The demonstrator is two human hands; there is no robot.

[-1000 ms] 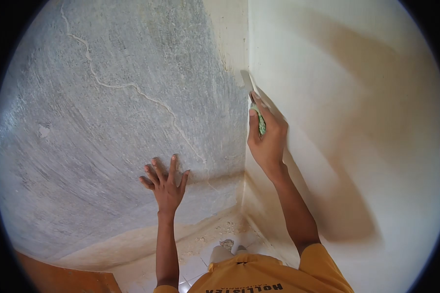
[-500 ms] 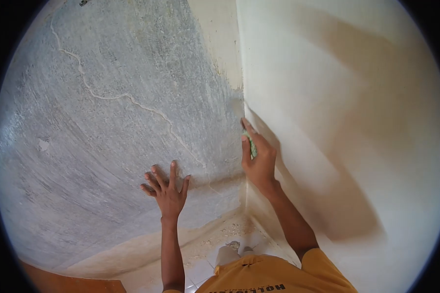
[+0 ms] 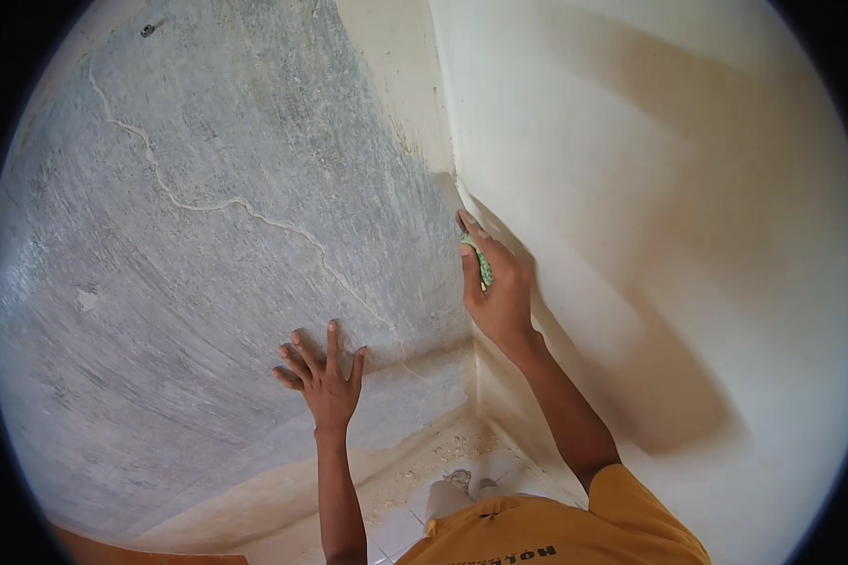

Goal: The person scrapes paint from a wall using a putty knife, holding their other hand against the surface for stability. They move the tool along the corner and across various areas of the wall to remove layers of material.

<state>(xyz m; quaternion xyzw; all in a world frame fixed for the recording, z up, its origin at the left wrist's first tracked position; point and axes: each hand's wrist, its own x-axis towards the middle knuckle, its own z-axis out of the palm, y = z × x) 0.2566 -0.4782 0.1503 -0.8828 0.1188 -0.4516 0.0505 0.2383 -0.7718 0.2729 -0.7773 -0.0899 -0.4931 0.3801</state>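
Note:
My left hand (image 3: pixel 328 381) lies with spread fingers on the rough grey wall (image 3: pixel 226 282), left of the lower end of a pale, winding filled crack (image 3: pixel 278 222). Near the corner, my right hand (image 3: pixel 501 290) is closed around a tool with a green handle (image 3: pixel 481 262). The front of the tool reaches up to the wall by the corner line; its blade is small and hard to make out.
The smooth cream wall (image 3: pixel 725 282) rises on the right, with shadows across it. Crumbs of debris (image 3: pixel 464 443) lie on the floor below the corner, near a foot (image 3: pixel 459 479). An orange-brown edge (image 3: pixel 141 554) shows at the lower left.
My right hand and the green-handled tool have moved slightly up along the corner. The view has shifted a little. My left hand stays spread on the grey wall.

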